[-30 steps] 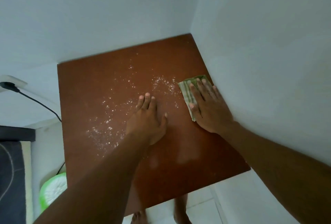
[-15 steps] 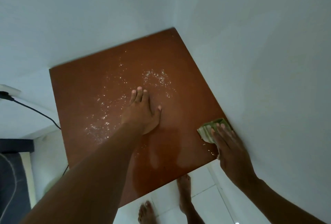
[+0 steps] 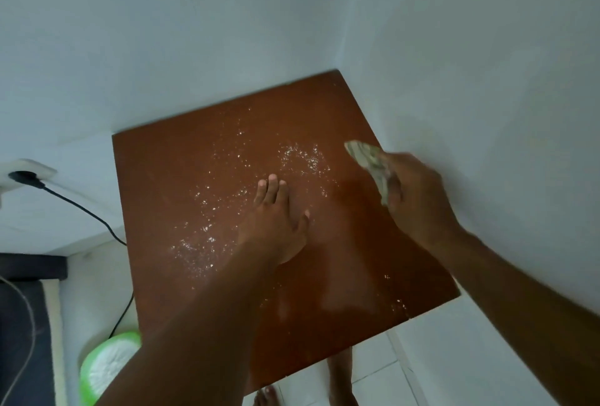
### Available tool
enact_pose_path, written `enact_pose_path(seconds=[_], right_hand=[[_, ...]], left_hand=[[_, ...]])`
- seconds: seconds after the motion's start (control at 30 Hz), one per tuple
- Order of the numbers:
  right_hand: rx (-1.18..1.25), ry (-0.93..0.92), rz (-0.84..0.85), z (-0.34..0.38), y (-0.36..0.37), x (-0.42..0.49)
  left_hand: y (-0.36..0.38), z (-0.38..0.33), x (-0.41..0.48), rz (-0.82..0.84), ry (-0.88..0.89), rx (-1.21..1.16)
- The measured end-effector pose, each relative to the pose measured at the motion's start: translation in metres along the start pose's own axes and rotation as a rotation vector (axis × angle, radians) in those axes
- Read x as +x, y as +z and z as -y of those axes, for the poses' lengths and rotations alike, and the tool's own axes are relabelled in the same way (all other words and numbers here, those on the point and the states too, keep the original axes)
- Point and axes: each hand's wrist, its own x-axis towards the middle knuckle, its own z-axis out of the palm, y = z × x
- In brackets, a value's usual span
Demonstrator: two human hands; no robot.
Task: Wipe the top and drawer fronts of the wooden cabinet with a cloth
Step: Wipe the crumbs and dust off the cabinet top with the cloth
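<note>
1. A white-walled corner hems in the wooden cabinet top (image 3: 207,178) at its far and right edges; pale tiled floor (image 3: 422,357) lies beyond its near edge.
2. The cloth (image 3: 368,162), bunched and greenish, sits at the top's right side, clenched in the right hand (image 3: 418,197). Whether it touches the wood or hovers just above is unclear through the blur.
3. White crumbs (image 3: 302,158) lie just left of that hand and trail on toward the far side of the left hand (image 3: 276,227), which rests flat, fingers released, holding nothing.
4. Risks, as I judge them: a fast stroke toward the near edge would fling crumbs onto the floor; the bunched cloth may skip over specks; the resting left palm could smear or shelter debris beneath it.
5. The drawer fronts are out of sight and presumably not yet wiped.
</note>
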Motion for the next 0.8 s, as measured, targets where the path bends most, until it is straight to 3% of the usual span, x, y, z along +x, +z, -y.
enact_pose_path(seconds=[0.13, 0.27, 0.37, 0.53, 0.8], right_hand=[[-0.061, 0.017, 0.111, -0.002, 0.046, 0.139], [-0.103, -0.028, 0.299, 0.006, 0.083, 0.2], [-0.276, -0.109, 0.494, 0.009, 0.118, 0.191], [-0.344, -0.144, 0.495, -0.009, 0.143, 0.16], [-0.27, -0.229, 0.532, -0.031, 0.096, 0.036]], left_hand=[[0.004, 0.003, 0.002, -0.016, 0.014, -0.017], [0.014, 0.006, 0.006, -0.059, 0.014, -0.018], [0.02, 0.009, 0.006, -0.08, 0.009, -0.031], [0.019, 0.01, 0.007, -0.058, -0.006, -0.073], [-0.002, 0.009, 0.003, 0.045, 0.009, -0.041]])
